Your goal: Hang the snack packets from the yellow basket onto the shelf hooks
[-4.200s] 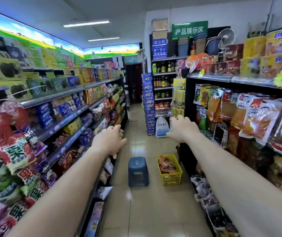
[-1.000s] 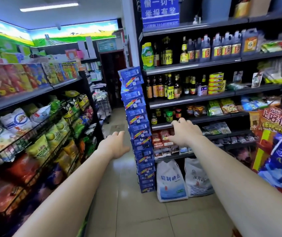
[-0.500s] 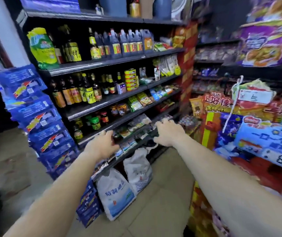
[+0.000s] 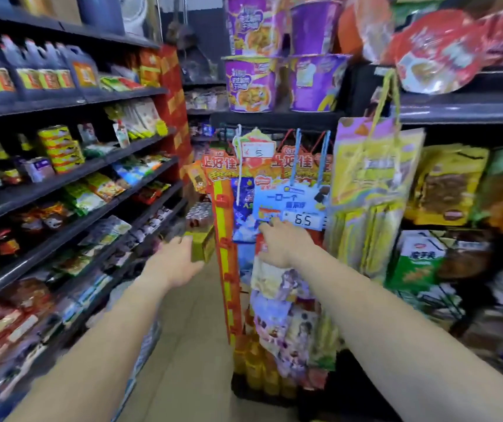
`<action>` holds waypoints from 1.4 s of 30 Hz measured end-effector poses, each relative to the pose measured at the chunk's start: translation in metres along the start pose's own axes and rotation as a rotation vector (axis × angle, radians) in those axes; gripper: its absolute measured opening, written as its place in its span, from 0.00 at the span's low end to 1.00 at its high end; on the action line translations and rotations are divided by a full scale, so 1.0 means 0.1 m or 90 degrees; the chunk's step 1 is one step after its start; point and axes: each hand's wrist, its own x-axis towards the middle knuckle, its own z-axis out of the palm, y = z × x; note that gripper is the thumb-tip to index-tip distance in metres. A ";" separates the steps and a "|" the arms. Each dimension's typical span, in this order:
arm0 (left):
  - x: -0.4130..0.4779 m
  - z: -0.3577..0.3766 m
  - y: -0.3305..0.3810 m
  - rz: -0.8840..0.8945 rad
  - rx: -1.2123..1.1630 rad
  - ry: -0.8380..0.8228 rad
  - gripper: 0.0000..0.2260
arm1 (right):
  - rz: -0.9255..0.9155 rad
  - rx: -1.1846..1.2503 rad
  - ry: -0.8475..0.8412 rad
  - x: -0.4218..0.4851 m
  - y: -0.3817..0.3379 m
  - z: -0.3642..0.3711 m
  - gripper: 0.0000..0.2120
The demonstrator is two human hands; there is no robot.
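Purple noodle tubs (image 4: 250,86) stacked on shelf (image 4: 274,118); snack packets (image 4: 277,318) hanging below

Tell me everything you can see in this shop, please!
Noodle cups: four, purple, stacked on top of the rack.
Jugs: a row, dark with yellow and orange labels, top of the left shelves.
Cans: one stack, yellow, middle of the left shelves.
Price tags: two, white, "5" and "6.5", hanging on the rack.
Packets: many, mixed colours, hanging down the rack.
Bag: one, yellow, hanging right of the rack.
Bowls: a few, red, top right, blurred.
Floor: beige tiles, in the aisle.
Left hand: open, held out over the aisle.
Right hand: in front of the rack, below the "6.5" tag, holding nothing.
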 end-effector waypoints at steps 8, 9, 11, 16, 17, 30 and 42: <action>-0.16 0.66 2.09 0.133 -0.041 0.037 0.34 | -0.075 0.000 0.118 -1.26 1.52 0.02 0.26; -0.20 0.76 2.37 0.145 -0.047 0.058 0.33 | -0.106 -0.018 0.134 -1.39 1.67 0.06 0.25; -0.31 0.97 2.87 0.163 -0.048 0.099 0.30 | -0.144 -0.025 0.140 -1.60 2.03 0.17 0.24; -0.68 1.36 3.55 0.108 -0.050 0.081 0.28 | -0.078 0.034 0.044 -1.98 3.03 0.51 0.27; -0.75 1.40 3.63 0.095 -0.047 0.068 0.28 | -0.065 0.034 0.019 -2.05 3.19 0.57 0.27; -0.31 1.68 4.53 0.265 0.006 -0.042 0.27 | 0.122 0.076 -0.020 -2.16 4.14 0.94 0.29; 0.26 4.07 4.57 0.283 0.016 -0.129 0.28 | 0.219 0.106 -0.111 -1.99 4.83 3.04 0.32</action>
